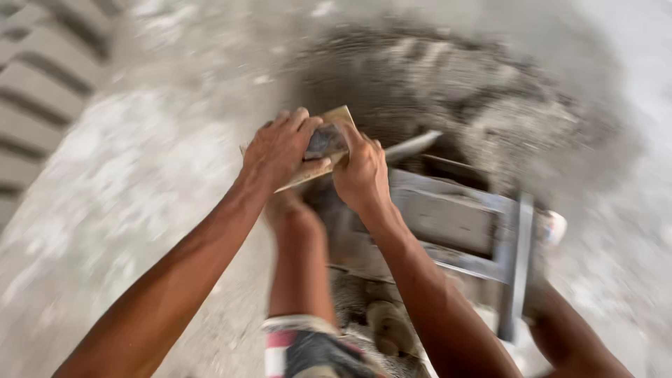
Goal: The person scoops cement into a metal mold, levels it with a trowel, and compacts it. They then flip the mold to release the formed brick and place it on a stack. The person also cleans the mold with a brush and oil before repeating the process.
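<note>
1. Knees and shorts [308, 350] of the person, nearest the camera, low in frame.
2. Grey sand heap [448, 84], spread over the floor ahead.
3. Metal mould frame [455, 224], below the hands, before the heap.
4. Flat wooden board [329, 143], above the frame's near-left corner.
5. Left hand [280, 147], grip clenched on the board's left side.
6. Right hand [360, 175], grip clenched on its right side.

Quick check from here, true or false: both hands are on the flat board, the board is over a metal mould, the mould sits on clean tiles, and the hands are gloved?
1. Both hands grip the board. True: the left hand and right hand hold the flat board together.
2. The board is over a metal mould. True: the grey mould lies just below.
3. The mould sits on clean tiles. False: it stands by a heap of grey mix on dusty ground.
4. The hands are gloved. False: both are bare.
</note>
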